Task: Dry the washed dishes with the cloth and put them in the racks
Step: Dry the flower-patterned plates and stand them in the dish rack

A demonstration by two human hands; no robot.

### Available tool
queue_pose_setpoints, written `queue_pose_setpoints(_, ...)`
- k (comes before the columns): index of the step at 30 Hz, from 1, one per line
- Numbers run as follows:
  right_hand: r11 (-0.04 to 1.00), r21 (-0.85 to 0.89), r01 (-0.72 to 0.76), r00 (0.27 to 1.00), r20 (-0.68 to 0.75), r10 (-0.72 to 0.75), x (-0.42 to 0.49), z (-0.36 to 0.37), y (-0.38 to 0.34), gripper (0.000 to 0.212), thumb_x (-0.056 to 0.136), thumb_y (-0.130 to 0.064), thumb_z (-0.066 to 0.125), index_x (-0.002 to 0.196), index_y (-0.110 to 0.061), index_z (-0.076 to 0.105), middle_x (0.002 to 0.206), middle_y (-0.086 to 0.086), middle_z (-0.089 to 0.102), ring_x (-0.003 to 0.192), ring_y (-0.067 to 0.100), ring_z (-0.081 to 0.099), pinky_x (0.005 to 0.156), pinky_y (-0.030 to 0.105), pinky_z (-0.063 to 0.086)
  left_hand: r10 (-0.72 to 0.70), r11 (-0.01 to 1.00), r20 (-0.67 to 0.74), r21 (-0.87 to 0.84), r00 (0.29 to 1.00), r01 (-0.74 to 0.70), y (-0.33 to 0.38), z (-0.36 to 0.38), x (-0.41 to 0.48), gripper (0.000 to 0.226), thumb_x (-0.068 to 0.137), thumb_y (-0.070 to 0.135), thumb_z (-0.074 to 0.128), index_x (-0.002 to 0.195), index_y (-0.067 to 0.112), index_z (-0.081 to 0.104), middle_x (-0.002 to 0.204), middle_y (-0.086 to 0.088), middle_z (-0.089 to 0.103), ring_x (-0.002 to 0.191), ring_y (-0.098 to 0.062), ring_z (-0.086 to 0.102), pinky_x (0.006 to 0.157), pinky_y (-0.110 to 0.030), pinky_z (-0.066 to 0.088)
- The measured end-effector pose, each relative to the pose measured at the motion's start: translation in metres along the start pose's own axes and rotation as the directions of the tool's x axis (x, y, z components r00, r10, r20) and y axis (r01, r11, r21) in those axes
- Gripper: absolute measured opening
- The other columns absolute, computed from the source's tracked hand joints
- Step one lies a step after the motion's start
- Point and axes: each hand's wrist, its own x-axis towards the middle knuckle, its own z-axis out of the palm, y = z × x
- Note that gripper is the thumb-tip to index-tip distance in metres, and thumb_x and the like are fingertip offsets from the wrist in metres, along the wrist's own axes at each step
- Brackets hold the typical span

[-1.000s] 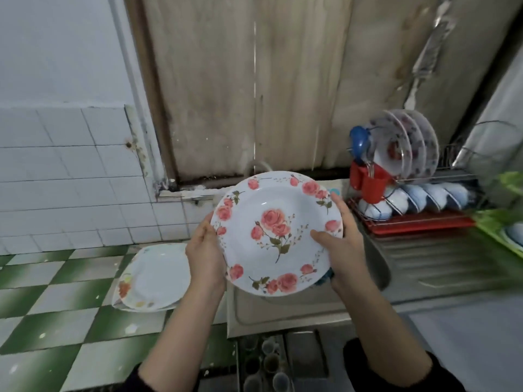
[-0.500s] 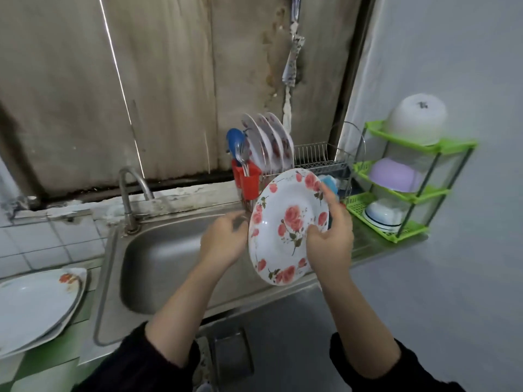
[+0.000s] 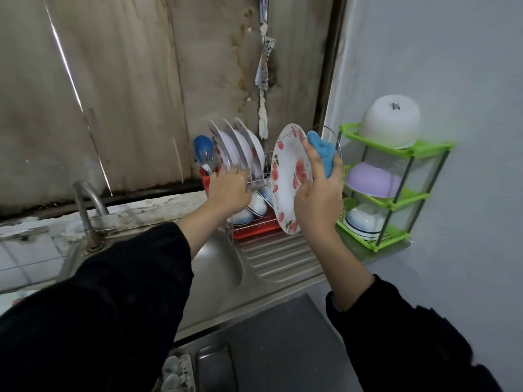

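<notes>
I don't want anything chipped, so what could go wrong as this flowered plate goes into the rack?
1. Only the right hand holds the flowered plate, on edge, with the blue cloth bunched between its fingers and the plate; it might slip onto the steel drainboard.
2. The plate is near the racked plates and the left hand; it could knock them.
</notes>
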Motion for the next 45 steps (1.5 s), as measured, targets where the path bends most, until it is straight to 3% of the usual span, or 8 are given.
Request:
queue_pose_setpoints(7,0.990,-0.036,0.136,0.985,-0.100,-0.139,0.064,0.039,0.020,0.075,0.084,0.010,0.047,0.144,-0.036,0.046,0.148,0.021,0.039,0.115,0.038,0.048,0.071,0.031,0.038,0.124,0.982,-0.175,0.165,0.977,-0.095,0.003,0.012,0.069,0.048,0.091,0.024,0.048,0.137,0.012,0.048,0.135,-0.011,0.055,0.127,-0.029,0.047,0.099,-0.043,0.036)
queue_pose_setpoints(14,0.984,0.024,0.176,0.983,-0.051,-0.175,0.125,0.079,0.037,0.073,0.086,0.004,0.044,0.145,-0.039,0.043,0.153,0.018,0.032,0.119,0.037,0.047,0.070,0.037,0.050,0.223,0.966,-0.336,0.205,0.915,-0.160,-0.008,0.021,0.129,0.053,0.087,0.028,0.041,0.134,0.005,0.050,0.130,-0.020,0.057,0.120,-0.037,0.053,0.098,-0.048,0.042)
queue_pose_setpoints(24,0.986,0.135,0.096,0.989,0.099,-0.110,0.182,0.137,0.069,0.073,0.091,0.003,0.045,0.145,-0.047,0.038,0.157,0.009,0.023,0.126,0.029,0.042,0.072,0.032,0.046,0.231,0.947,-0.467,0.308,0.853,-0.088,-0.031,0.051,0.160,0.050,0.098,0.037,0.030,0.136,0.013,0.053,0.141,-0.014,0.053,0.129,-0.028,0.050,0.107,-0.048,0.026)
queue_pose_setpoints(26,0.984,0.156,0.084,0.990,0.100,-0.100,0.187,0.145,0.072,0.072,0.092,0.002,0.047,0.145,-0.046,0.038,0.157,0.008,0.023,0.126,0.028,0.042,0.075,0.038,0.051,0.247,0.941,-0.493,0.329,0.834,-0.085,-0.032,0.054,0.162,0.050,0.099,0.037,0.030,0.135,0.013,0.054,0.141,-0.013,0.053,0.127,-0.028,0.051,0.106,-0.047,0.025)
queue_pose_setpoints(29,0.974,0.206,0.092,0.994,0.043,-0.103,0.189,0.155,0.076,0.072,0.090,0.004,0.050,0.144,-0.042,0.041,0.156,0.010,0.026,0.130,0.029,0.041,0.079,0.045,0.054,0.261,0.936,-0.520,0.344,0.813,-0.080,-0.034,0.056,0.166,0.050,0.100,0.037,0.029,0.136,0.012,0.053,0.142,-0.013,0.052,0.128,-0.029,0.051,0.107,-0.047,0.023)
queue_pose_setpoints(34,0.938,0.298,0.176,0.981,-0.135,-0.141,0.192,0.166,0.073,0.071,0.085,0.009,0.051,0.141,-0.032,0.050,0.153,0.017,0.033,0.134,0.033,0.042,0.082,0.032,0.045,0.289,0.925,-0.570,0.373,0.769,-0.071,-0.037,0.060,0.166,0.048,0.101,0.036,0.029,0.136,0.013,0.053,0.141,-0.013,0.053,0.127,-0.029,0.052,0.107,-0.047,0.024)
queue_pose_setpoints(38,0.949,0.266,0.169,0.986,-0.057,-0.160,0.192,0.173,0.073,0.072,0.086,0.007,0.053,0.142,-0.037,0.047,0.154,0.014,0.030,0.131,0.031,0.042,0.080,0.043,0.054,0.284,0.924,-0.573,0.379,0.769,-0.059,-0.037,0.062,0.166,0.050,0.102,0.037,0.027,0.138,0.013,0.051,0.143,-0.013,0.051,0.128,-0.028,0.051,0.107,-0.047,0.024)
queue_pose_setpoints(45,0.979,0.150,0.136,0.984,0.091,-0.151,0.182,0.189,0.077,0.078,0.084,0.004,0.051,0.146,-0.042,0.039,0.157,0.011,0.020,0.126,0.031,0.041,0.073,0.040,0.053,0.270,0.913,-0.549,0.407,0.791,-0.029,-0.037,0.061,0.163,0.050,0.100,0.038,0.030,0.139,0.012,0.049,0.144,-0.012,0.050,0.127,-0.028,0.052,0.105,-0.047,0.023)
